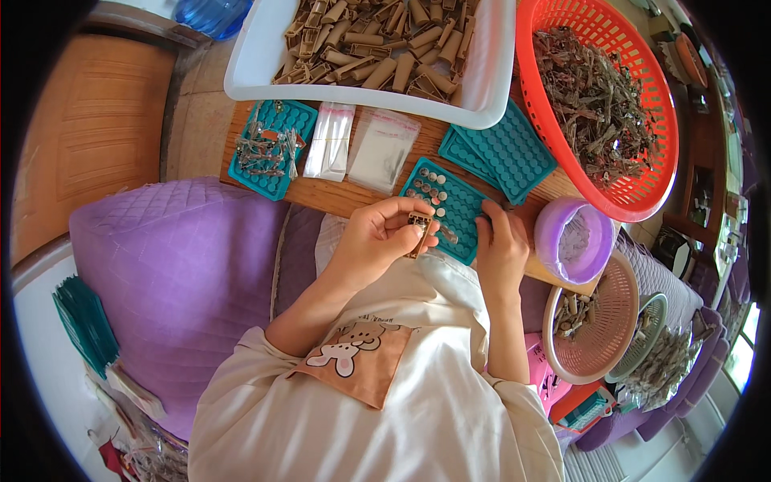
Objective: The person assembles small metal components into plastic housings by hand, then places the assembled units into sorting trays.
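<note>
My left hand pinches a small brown plastic casing between thumb and fingers, with its open side facing up and tiny parts inside. It hovers over the near left side of a teal tray with round pockets. Small round pieces fill several pockets along the tray's left side. A small clear-looking piece lies near the tray's front edge. At the tray's right edge, my right hand has its fingers bent and closed together; what they hold, if anything, is hidden.
A white bin of brown casings stands beyond the wooden table. Clear plastic bags and another teal tray with metal parts lie left. Stacked trays, a red basket and a purple bowl stand right.
</note>
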`<state>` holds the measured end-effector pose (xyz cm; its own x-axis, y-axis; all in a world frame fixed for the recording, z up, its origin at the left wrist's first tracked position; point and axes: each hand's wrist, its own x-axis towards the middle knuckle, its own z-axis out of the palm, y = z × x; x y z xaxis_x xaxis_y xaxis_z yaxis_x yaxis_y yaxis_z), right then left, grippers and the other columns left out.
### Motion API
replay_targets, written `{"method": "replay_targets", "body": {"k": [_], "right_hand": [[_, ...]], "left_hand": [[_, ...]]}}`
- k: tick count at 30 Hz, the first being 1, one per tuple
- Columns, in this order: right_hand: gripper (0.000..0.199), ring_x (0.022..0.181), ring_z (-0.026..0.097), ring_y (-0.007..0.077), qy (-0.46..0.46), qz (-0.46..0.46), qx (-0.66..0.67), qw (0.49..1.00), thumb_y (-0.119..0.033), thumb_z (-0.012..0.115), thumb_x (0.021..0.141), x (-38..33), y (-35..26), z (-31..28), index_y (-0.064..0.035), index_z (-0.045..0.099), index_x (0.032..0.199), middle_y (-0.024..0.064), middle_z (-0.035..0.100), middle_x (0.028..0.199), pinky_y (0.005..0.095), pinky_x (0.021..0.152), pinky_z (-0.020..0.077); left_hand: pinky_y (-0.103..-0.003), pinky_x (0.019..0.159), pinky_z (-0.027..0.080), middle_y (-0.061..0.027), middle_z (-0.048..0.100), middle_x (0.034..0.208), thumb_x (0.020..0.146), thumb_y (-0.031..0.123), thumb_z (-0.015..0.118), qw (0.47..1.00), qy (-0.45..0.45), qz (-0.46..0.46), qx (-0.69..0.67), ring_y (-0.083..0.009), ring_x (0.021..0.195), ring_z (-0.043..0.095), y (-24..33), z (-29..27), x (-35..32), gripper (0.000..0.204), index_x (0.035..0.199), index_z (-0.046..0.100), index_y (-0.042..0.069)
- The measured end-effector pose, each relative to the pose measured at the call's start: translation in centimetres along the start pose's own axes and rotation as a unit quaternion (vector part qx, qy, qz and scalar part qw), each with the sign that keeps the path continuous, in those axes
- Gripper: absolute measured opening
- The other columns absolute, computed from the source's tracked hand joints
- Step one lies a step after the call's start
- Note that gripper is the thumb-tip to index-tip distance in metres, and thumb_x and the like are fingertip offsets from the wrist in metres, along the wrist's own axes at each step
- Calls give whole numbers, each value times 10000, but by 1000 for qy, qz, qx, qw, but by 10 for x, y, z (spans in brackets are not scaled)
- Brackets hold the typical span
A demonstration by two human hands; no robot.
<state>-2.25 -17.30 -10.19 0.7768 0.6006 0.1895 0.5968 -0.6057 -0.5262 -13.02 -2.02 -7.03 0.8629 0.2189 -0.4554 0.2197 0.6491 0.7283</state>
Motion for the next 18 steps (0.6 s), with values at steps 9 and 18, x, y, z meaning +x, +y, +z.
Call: {"method": "replay_targets", "body": {"k": [9, 18], "right_hand": [[166, 638, 573, 226, 39, 124, 207, 970, 40, 597, 670, 5, -27, -19, -24, 558, 818, 103, 588, 744, 297, 560, 468], [190, 639, 594, 193, 74, -107, 210, 969, 67, 627, 619, 8, -53, -27, -24, 560, 772, 81, 598, 752, 254, 529, 480]], "left_hand": [[-223, 685, 466, -101, 573, 909, 802, 52, 509, 1000, -13, 2, -4, -138, 801, 572, 5, 8, -4, 262, 1049, 478, -29], [-226, 679, 447, -77, 562, 921, 806, 64, 522, 999, -39, 6, 29, -106, 769, 538, 5, 19, -6, 303, 1088, 454, -24]]}}
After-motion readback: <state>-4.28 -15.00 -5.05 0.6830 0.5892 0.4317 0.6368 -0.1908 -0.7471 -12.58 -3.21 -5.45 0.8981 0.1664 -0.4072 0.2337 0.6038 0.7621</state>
